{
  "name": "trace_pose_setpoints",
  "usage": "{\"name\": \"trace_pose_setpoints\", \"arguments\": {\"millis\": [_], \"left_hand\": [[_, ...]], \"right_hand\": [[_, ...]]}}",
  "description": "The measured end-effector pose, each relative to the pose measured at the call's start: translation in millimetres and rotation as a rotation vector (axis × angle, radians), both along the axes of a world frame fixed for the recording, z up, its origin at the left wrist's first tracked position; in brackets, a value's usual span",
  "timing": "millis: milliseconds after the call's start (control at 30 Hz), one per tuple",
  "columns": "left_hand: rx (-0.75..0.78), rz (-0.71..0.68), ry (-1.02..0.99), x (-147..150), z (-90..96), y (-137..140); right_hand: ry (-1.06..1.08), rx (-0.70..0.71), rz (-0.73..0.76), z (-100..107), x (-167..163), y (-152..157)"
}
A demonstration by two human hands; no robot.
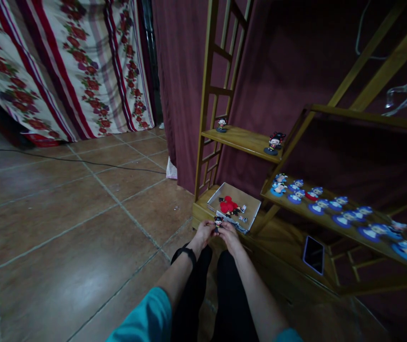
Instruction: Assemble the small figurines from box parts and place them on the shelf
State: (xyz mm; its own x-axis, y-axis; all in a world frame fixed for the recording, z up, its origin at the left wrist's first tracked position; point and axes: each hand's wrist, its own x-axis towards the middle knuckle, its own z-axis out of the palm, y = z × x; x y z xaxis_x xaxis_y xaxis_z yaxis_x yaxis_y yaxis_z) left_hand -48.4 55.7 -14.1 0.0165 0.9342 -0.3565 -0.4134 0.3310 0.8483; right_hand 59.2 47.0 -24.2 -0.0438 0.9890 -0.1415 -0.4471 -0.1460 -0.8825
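Note:
Between my two hands is a small figurine (218, 223) with black hair and a dark base, held upright above my knees. My left hand (205, 231) pinches it from the left side, a dark band on that wrist. From the right, the fingers of my right hand (228, 232) close on the same figurine. Just beyond my hands, a shallow white box (253, 199) lies on the low wooden shelf. Inside it are a red item (228, 204) and several small figure pieces, partly too small to make out.
A middle shelf (244, 140) bears a small figurine (221, 125) and a larger one (273, 143). On the right shelf stand several blue-based figurines (319, 206). Below them lies a phone (313, 255). A black cable (118, 166) crosses the tiled floor. Curtains (178, 95) hang behind.

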Motion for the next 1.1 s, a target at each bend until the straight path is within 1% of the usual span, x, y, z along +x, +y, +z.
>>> {"name": "trace_pose_setpoints", "arguments": {"millis": [167, 367, 533, 767, 867, 1033, 1100], "left_hand": [[0.003, -0.005, 0.007, 0.1, 1.0, -1.0], [0.015, -0.017, 0.008, -1.2, 1.6, -1.8], [0.019, -0.016, 0.028, -1.2, -0.7, -0.7], [0.017, -0.020, 0.037, -1.4, -2.4, 1.4], [0.020, -0.018, 0.040, -0.7, -1.6, 1.0], [0.044, -0.002, 0.055, 1.2, -1.0, -1.8], [0.065, 0.011, 0.075, 1.6, -1.0, -2.9]], "right_hand": [[0.000, -0.002, -0.017, -0.2, 0.0, -0.1], [0.014, 0.038, 0.010, 2.4, 0.7, -3.1], [0.002, 0.024, -0.011, 3.6, 0.2, -3.7], [-0.010, -0.019, -0.029, 13.2, -3.0, -5.8], [-0.003, -0.015, -0.026, 16.6, -3.5, -8.1], [-0.032, 0.007, 0.006, 13.9, -1.0, -8.6], [-0.063, 0.010, -0.012, 11.7, 1.1, -7.3]]}}
